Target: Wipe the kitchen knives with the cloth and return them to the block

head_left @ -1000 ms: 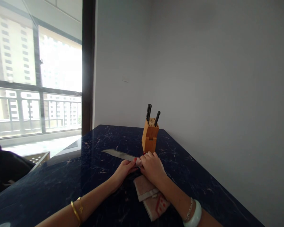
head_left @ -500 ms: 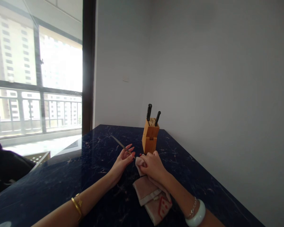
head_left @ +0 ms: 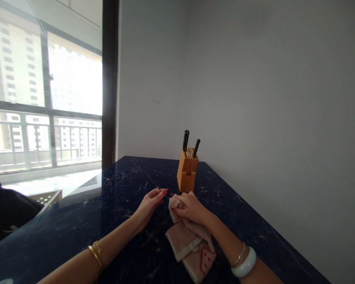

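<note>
A thin knife (head_left: 148,177) points away to the far left over the table, its blade seen nearly edge-on. Around the blade, my left hand (head_left: 150,201) has its thumb and fingers pressed together. My right hand (head_left: 192,206) grips a bunched corner of a pink towel (head_left: 183,237) at the knife's near end. That end disappears into the cloth, so the handle is hidden. The rest of the towel hangs below my right wrist, with a red pattern and a pale border. Just beyond my right hand stands a wooden knife block (head_left: 187,173).
Two black-handled knives (head_left: 185,140) stick up from the block. The dark blue marbled table (head_left: 130,244) meets a grey wall (head_left: 269,118) on the right. A black item (head_left: 8,209) is beside the table at left, near a large window (head_left: 73,79).
My left fingers, spread apart before, have closed together at the blade. The blade has turned from showing its flat side to nearly edge-on. My right hand stays on the towel.
</note>
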